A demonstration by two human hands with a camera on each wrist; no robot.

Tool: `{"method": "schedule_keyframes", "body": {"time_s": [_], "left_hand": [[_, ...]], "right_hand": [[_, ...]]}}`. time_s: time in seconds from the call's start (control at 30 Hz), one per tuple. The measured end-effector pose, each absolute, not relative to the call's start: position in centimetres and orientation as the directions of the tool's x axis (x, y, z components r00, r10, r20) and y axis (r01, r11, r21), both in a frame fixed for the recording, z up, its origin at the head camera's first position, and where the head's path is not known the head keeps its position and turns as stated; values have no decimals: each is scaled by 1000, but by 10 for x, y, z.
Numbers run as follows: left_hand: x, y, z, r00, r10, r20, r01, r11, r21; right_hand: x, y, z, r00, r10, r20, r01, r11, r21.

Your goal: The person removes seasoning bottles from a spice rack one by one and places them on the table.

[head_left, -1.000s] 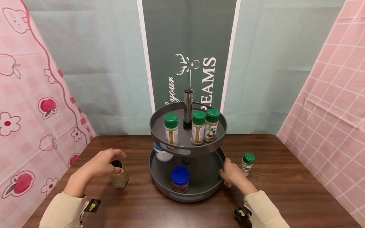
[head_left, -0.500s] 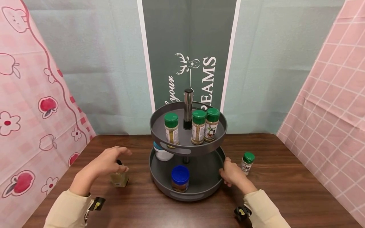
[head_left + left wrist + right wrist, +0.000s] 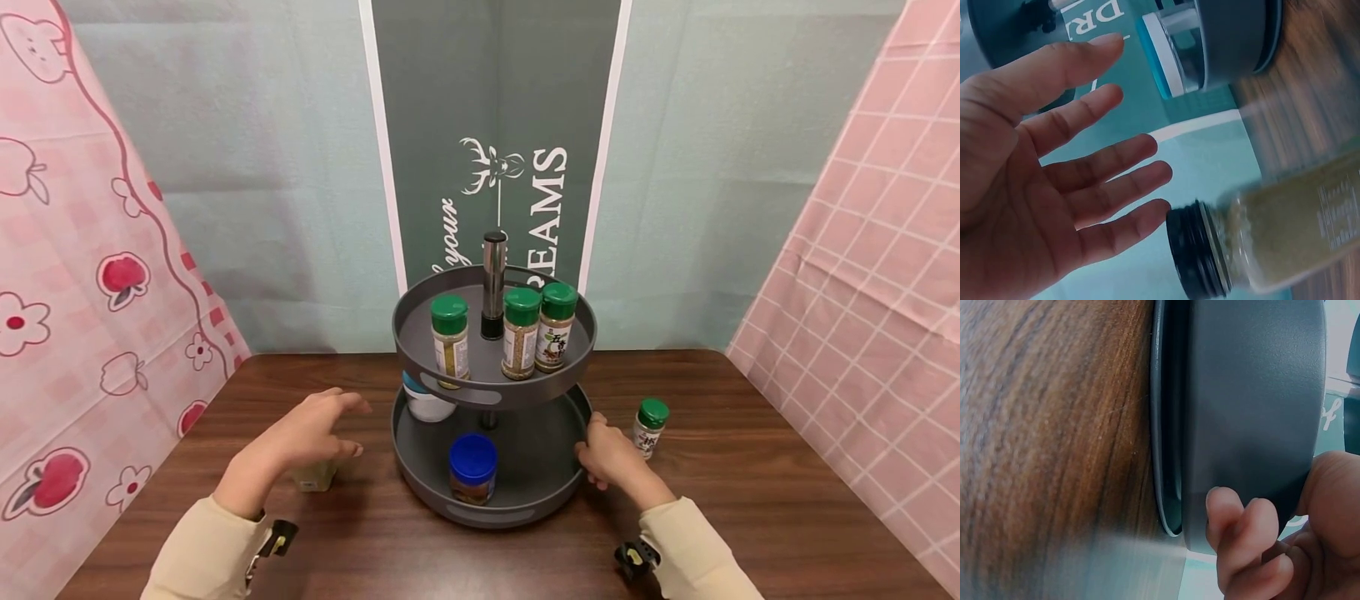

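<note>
My left hand [image 3: 311, 433] is over the table at the left, its fingers spread and holding nothing. Under and behind it stands a square glass spice jar [image 3: 315, 477], mostly hidden in the head view. The left wrist view shows the jar's black cap [image 3: 1197, 250] close to the little fingertip; contact cannot be told. At the middle is a dark grey two-tier turntable rack [image 3: 498, 518]. My right hand [image 3: 618, 458] grips the right rim of its lower tray [image 3: 1254, 412], fingers curled against the outside wall and thumb at the rim.
Several green-capped spice bottles [image 3: 520, 346] stand on the upper tray. The lower tray carries a blue-lidded jar [image 3: 473, 469] and a white tub with a teal lid [image 3: 429, 406]. Another green-capped bottle [image 3: 649, 427] stands right of the rack. Patterned cloths hang at both sides.
My left hand has moved to the right past the black-capped jar, leaving it standing and covering its cap from the head camera. The right hand and the rack have stayed put.
</note>
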State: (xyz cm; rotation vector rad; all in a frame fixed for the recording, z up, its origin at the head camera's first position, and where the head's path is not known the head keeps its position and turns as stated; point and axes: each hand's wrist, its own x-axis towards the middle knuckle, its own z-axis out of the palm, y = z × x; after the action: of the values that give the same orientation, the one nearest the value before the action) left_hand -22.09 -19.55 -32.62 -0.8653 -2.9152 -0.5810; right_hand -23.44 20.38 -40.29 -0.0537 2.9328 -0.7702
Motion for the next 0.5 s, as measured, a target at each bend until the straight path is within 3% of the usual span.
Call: {"method": "schedule_keyframes", "body": {"time_s": [0.5], "left_hand": [[-216, -164, -330, -858, 508, 74, 497, 785, 370]], "right_hand": [[-234, 203, -402, -994, -54, -97, 1, 869, -495]]}}
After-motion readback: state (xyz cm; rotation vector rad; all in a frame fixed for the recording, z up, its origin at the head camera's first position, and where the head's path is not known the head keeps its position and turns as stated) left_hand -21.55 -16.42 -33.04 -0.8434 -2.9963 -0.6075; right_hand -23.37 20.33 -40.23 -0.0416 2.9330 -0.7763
